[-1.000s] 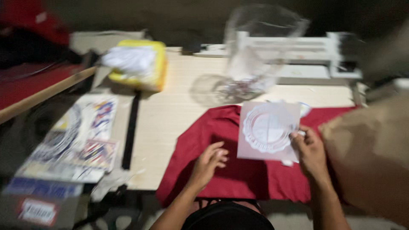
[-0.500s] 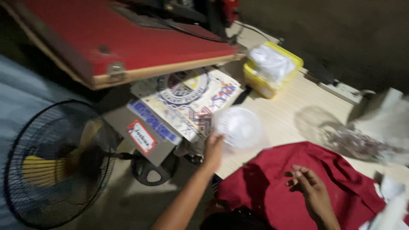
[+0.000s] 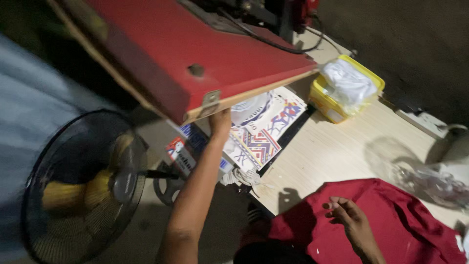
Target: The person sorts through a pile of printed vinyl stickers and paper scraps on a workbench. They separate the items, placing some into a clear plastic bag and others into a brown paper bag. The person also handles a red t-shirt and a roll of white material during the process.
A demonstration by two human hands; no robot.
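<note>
Printed transfer sheets point(image 3: 261, 129) lie stacked at about twelve o'clock under the red press slab point(image 3: 195, 54), long axis toward one o'clock, my left hand point(image 3: 220, 120) reaching right onto them, fingers hidden, grip unclear, while my right hand point(image 3: 348, 215) rests loosely curled on the red shirt point(image 3: 405, 230).

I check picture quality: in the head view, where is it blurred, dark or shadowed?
Head view: dim overall; fan and blue cloth at left are smeared by motion; top right corner is nearly black; right hand throws a soft shadow on the red shirt; left hand is fairly sharp.
</note>
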